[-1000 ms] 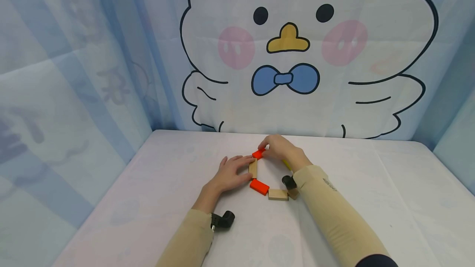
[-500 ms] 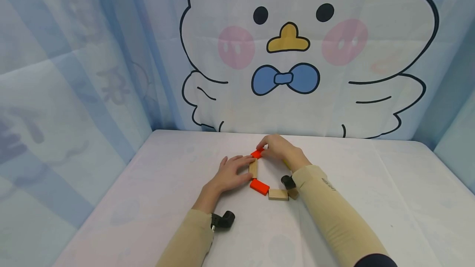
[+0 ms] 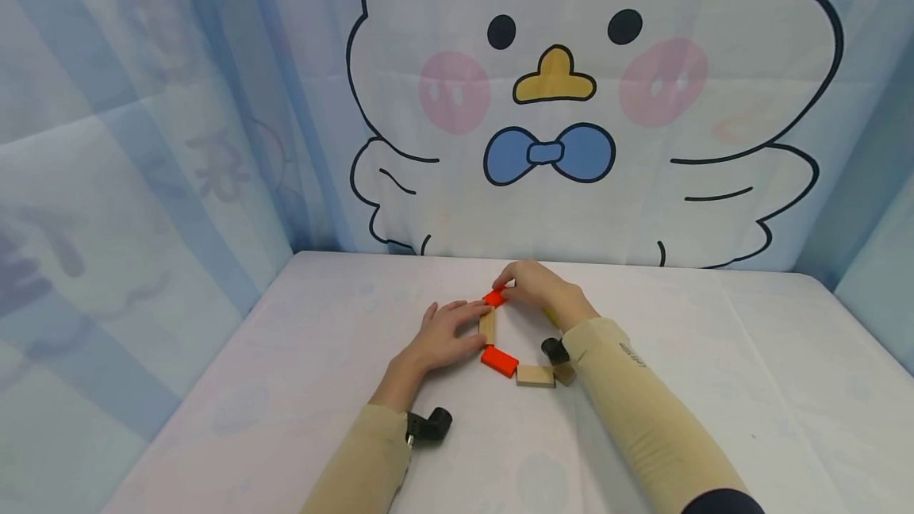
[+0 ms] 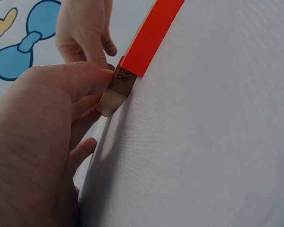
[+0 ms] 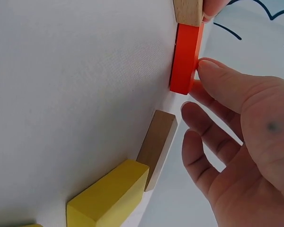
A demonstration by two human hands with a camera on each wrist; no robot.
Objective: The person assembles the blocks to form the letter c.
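Observation:
In the head view, my left hand (image 3: 443, 335) holds a plain wooden block (image 3: 487, 325) between thumb and index finger on the left side of a ring of blocks. Dark digits mark that wooden block (image 4: 123, 78) in the left wrist view. My right hand (image 3: 539, 282) pinches a red block (image 3: 493, 297) at the ring's far end. The right wrist view has this red block (image 5: 184, 59) with its end against the wooden one, thumb on its face. The right hand's other fingers are loosely bent behind it.
A second red block (image 3: 499, 361), a wooden block (image 3: 535, 375) and another wooden block (image 3: 564, 373) continue the ring at the near side. Beyond the right hand's fingers stand a wooden block (image 5: 156, 142) and a yellow block (image 5: 109, 194). The white-covered table (image 3: 286, 387) meets a printed curtain (image 3: 457, 212).
My right hand has shifted slightly left with the red block, closer to the wooden block. The left hand has stayed in place.

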